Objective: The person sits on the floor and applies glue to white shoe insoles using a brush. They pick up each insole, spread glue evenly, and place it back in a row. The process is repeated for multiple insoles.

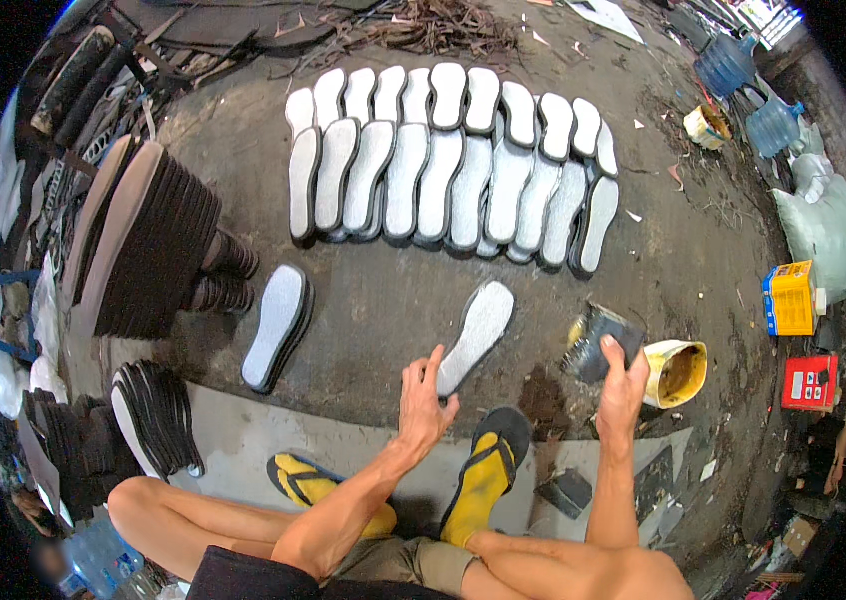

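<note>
A white-topped shoe sole [479, 335] lies on the dark ground in front of me. My left hand [425, 405] has its thumb and fingers at either side of the sole's heel end. To the right, my right hand [621, 388] grips a flat black rectangular piece [598, 345], thumb on top; its left edge looks ragged and slightly blurred. This piece is held above the ground, apart from the sole. Close by the right hand, a tipped yellowish-white tub [703, 372] shows brown, crusted insides. A small stack of white-topped soles [277, 325] sits left of my left hand.
Overlapping rows of white-topped soles [408, 185] spread across the far middle. Tall stacks of dark soles [148, 235] stand at left, with a shorter stack [158, 420] nearer. At right are a yellow can [791, 298], a red box [809, 383] and blue water jugs [728, 65].
</note>
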### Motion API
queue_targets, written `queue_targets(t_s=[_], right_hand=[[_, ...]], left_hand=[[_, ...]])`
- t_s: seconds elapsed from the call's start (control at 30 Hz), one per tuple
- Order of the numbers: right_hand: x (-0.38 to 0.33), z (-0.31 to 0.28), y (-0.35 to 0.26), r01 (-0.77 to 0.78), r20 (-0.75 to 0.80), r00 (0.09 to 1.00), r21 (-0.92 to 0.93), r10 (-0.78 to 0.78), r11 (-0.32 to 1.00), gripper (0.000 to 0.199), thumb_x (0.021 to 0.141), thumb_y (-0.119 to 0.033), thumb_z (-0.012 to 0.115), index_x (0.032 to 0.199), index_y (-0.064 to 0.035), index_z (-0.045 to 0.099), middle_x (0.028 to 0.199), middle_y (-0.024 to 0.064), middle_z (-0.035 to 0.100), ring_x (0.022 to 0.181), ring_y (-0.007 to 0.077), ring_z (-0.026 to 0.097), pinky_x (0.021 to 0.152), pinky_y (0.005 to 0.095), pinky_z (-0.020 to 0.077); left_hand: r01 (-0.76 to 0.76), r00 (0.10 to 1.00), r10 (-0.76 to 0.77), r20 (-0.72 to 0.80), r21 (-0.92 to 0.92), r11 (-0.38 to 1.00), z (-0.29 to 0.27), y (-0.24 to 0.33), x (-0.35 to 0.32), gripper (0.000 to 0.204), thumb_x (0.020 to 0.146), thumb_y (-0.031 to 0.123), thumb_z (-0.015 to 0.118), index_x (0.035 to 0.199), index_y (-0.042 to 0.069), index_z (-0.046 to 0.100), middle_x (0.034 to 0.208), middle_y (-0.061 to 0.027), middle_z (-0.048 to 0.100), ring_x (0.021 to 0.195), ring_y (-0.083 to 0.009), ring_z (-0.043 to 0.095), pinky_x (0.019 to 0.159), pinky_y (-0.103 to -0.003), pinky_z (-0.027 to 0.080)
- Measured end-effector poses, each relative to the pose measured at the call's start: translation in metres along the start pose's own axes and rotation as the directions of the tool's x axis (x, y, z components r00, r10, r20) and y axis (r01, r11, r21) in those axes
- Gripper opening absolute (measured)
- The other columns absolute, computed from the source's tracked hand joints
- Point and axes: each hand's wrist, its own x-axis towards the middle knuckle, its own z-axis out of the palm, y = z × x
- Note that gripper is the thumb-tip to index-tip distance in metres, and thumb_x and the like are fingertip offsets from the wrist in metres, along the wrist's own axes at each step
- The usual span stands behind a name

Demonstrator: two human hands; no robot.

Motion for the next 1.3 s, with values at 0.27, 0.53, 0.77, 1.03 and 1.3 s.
queue_targets(t_s=[0.27, 0.53, 0.77, 1.03, 1.3], right_hand=[[-0.001, -0.02, 0.026, -0.211, -0.079, 0.976, -0.151, 0.201, 0.966, 0.046, 0.104, -0.025, 0.074, 0.137, 0.0066, 0.066, 0.131, 0.0119, 0.069, 0.118, 0.0243, 0.061, 0.111, 0.0393, 0.0462], [0.003, -0.026, 0.044, -0.102, -0.148, 0.986, -0.193, 0.074, 0.976, 0.041, 0.105, -0.032, 0.074, 0.123, 0.0051, 0.072, 0.108, 0.0167, 0.077, 0.099, 0.0315, 0.069, 0.096, 0.0452, 0.0528], [-0.003, -0.032, 0.046, -0.1, -0.157, 0.986, -0.257, 0.06, 0.961, 0.042, 0.107, -0.031, 0.072, 0.127, 0.006, 0.071, 0.111, 0.0151, 0.078, 0.101, 0.0283, 0.069, 0.097, 0.0428, 0.0528], [-0.008, -0.025, 0.04, -0.093, -0.128, 0.99, -0.233, 0.064, 0.968, 0.037, 0.107, -0.03, 0.073, 0.119, 0.0051, 0.073, 0.106, 0.0127, 0.078, 0.096, 0.0264, 0.068, 0.093, 0.0421, 0.0532], [-0.014, -0.01, 0.004, -0.133, -0.02, 0.991, -0.138, 0.131, 0.982, 0.045, 0.105, -0.029, 0.075, 0.132, 0.0065, 0.069, 0.122, 0.0115, 0.074, 0.11, 0.0229, 0.064, 0.105, 0.0387, 0.0495]], left_hand=[[-0.445, 0.829, 0.411, -0.379, -0.001, 0.896, -0.054, 0.034, 0.105, 0.083, 0.074, 0.006, 0.091, 0.15, 0.001, 0.057, 0.128, -0.0181, 0.066, 0.111, -0.0356, 0.065, 0.099, -0.047, 0.056], [-0.272, 0.962, 0.255, -0.094, -0.339, 0.9, -0.089, 0.081, 0.261, 0.052, 0.095, -0.004, 0.069, 0.147, 0.001, 0.061, 0.123, -0.0053, 0.069, 0.109, -0.0167, 0.065, 0.098, -0.033, 0.054], [-0.46, 0.886, 0.439, -0.149, -0.163, 0.873, -0.067, 0.06, 0.144, 0.04, 0.076, -0.005, 0.073, 0.116, 0.002, 0.075, 0.117, -0.0164, 0.072, 0.114, -0.0341, 0.069, 0.103, -0.046, 0.056], [-0.154, 0.981, 0.146, 0.131, 0.053, 0.987, -0.051, -0.008, 0.008, 0.092, 0.079, 0.007, 0.083, 0.163, 0.003, 0.045, 0.15, -0.0262, 0.052, 0.142, -0.0462, 0.05, 0.123, -0.053, 0.044], [-0.06, 0.996, 0.053, 0.068, 0.104, 0.993, 0.019, 0.01, 0.026, 0.108, 0.08, 0.016, 0.096, 0.17, 0.003, 0.036, 0.148, -0.0269, 0.053, 0.136, -0.0453, 0.051, 0.116, -0.055, 0.046]])
